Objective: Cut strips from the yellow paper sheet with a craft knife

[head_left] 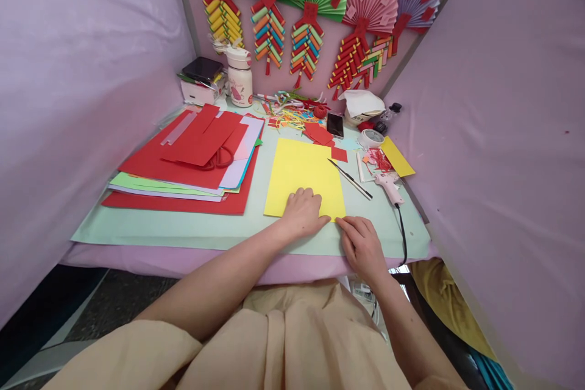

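Observation:
A sheet of yellow paper [304, 170] lies flat on the table in front of me. My left hand [302, 213] rests on its lower part, palm down with the fingers spread and the thumb pointing toward the lower right corner. At that corner, the fingers of my right hand [363, 244] are drawn together on the paper's edge, just beside the left thumb. A thin dark pointed tool [356, 183], its exact kind unclear, lies along the right side of the sheet, near a small red paper square [339, 154].
Stacked coloured paper [183, 161] with red-handled scissors [222, 158] occupies the left. Right of the sheet are a pink glue gun [389, 189] with its cord, and a tape roll [371, 138]. A phone [335, 125], paper scraps [292, 119] and a bottle [240, 79] stand farther back.

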Available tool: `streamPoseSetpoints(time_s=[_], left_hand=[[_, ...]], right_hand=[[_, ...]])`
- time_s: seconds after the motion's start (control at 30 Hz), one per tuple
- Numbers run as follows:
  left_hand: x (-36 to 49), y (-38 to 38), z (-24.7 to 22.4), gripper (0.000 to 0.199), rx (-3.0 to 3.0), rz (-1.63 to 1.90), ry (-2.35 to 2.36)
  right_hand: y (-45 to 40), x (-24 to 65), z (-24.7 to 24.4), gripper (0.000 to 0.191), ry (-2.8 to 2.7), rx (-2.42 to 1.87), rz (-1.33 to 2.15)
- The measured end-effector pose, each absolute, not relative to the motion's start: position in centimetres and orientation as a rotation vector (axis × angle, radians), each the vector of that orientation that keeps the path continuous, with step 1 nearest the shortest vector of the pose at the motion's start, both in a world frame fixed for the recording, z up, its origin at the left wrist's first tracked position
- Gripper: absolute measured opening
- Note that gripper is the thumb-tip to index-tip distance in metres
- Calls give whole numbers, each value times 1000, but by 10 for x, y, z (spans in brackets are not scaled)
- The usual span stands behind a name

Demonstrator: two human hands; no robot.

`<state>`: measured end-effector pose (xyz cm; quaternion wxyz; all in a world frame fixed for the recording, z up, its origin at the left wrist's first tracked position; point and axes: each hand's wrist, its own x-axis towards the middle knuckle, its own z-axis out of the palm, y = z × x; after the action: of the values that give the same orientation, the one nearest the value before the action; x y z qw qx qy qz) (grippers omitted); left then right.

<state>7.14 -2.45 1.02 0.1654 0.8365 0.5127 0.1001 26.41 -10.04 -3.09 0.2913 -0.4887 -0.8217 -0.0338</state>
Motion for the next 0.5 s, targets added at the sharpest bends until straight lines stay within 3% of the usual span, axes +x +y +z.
streamPoseSetpoints(time_s=[0.5], left_hand=[[72,-26,12,31,2375,278,1472]], right_hand=[[-101,272,-27,40,-2312,-1367,-173]])
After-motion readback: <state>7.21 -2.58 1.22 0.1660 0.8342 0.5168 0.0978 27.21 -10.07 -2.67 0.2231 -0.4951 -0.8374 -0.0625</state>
